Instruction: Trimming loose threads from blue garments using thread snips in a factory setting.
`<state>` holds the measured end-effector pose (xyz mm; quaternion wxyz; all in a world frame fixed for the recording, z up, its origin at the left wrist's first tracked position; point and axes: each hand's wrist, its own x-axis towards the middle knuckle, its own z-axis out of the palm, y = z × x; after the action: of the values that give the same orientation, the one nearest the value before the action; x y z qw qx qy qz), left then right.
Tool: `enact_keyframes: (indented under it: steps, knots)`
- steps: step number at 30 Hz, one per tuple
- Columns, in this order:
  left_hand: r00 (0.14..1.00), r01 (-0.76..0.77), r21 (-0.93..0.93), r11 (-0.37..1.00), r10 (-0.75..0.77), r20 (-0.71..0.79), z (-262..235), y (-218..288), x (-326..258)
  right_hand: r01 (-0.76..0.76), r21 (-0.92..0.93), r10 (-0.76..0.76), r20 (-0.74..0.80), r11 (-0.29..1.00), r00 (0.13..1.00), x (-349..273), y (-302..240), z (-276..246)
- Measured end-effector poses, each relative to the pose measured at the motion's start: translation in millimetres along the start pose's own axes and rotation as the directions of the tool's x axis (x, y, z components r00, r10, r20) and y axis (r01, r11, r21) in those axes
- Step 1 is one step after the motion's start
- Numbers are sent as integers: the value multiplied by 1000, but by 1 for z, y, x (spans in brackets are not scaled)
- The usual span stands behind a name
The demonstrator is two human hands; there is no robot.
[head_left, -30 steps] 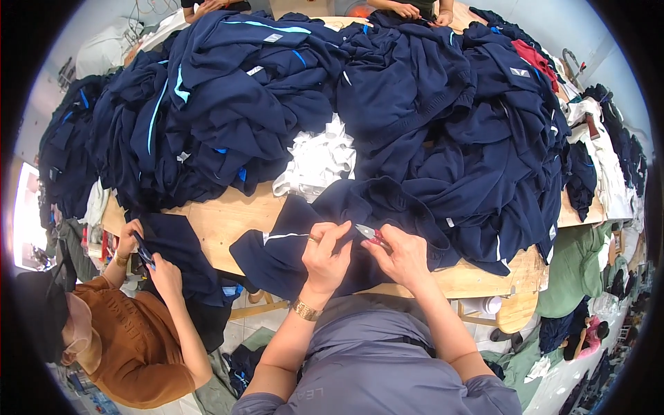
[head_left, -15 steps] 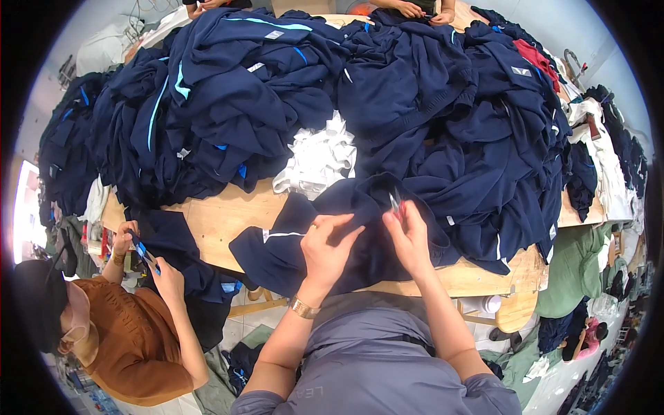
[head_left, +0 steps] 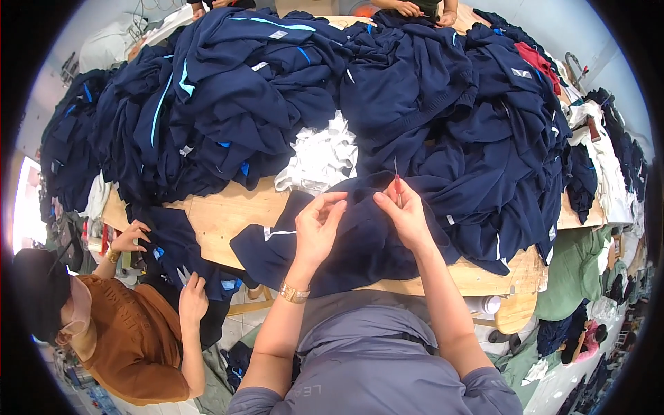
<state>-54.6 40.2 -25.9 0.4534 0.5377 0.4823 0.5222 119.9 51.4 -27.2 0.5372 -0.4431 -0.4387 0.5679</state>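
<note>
A navy blue garment point(head_left: 360, 242) lies spread on the wooden table before me, with a white strip along its left part. Over it, my left hand point(head_left: 318, 227) has its thumb and forefinger drawn close; anything between them is too small to make out. Small thread snips point(head_left: 397, 184) with red handles are gripped in my right hand point(head_left: 407, 220), their thin blades pointing away from me. The snips are just above the garment's far edge. A heap of crumpled white pieces point(head_left: 319, 160) sits beyond my left hand.
Large piles of navy garments point(head_left: 228, 104) cover the table's far side. At left, a co-worker in a brown shirt point(head_left: 128, 339) handles navy cloth and holds scissors point(head_left: 184, 275). Other people's hands point(head_left: 409, 8) show at the far edge. Bare wooden tabletop point(head_left: 221, 218) shows at left.
My left hand has shifted slightly left and its fingers have drawn closer together. The snips in my right hand have turned to point straighter away. The co-worker's hands have moved apart.
</note>
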Motion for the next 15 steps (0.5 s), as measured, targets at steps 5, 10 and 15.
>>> enact_keyframes:
  steps: [5, 10, 15]
  knots:
    - [997, -18, 206, 978, 34, -73, -18, -4, -3, 48, 62, -46, -24, 997, 999, 2, 0, -7]
    - [992, -9, 462, 887, 66, -107, -44, -6, -9, 35, 48, -25, -201, 998, 979, 2, -17, -17]
    - [956, 150, 613, 775, 45, -291, -91, -26, -25, 160, -41, -164, -338, 986, 927, -2, -27, -75]
